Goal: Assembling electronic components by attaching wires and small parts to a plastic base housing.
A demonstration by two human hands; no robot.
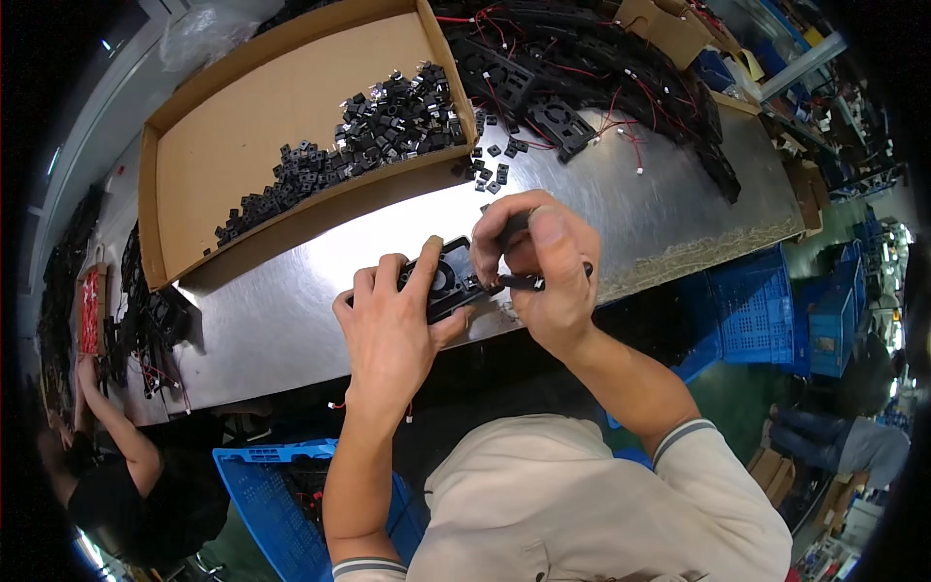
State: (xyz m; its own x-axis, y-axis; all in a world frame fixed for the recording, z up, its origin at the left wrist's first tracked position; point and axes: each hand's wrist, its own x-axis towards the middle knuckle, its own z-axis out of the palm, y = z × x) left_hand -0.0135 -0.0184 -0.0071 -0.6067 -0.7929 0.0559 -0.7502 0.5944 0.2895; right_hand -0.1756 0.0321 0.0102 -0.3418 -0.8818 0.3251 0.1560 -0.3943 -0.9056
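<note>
My left hand (pixel 390 325) steadies a black rectangular plastic housing (pixel 458 260) with a round opening, its fingers across the top and the thumb along the near edge. The housing lies at the front of the metal table. At its right end, my right hand (pixel 561 257) is closed around a black-handled hand tool (pixel 524 282). The tool's tip reaches the housing's right edge; fingers hide most of it, so its exact kind is unclear. Small black square plastic parts (pixel 497 175) are scattered just beyond my right hand.
A shallow cardboard tray (pixel 281 92) with a heap of small black parts (pixel 388 121) stands at the back left. Black housings with red wires (pixel 567 126) pile up at the back right. Blue crates (pixel 752 306) stand below the table. Another person's arm (pixel 121 427) reaches in at the left.
</note>
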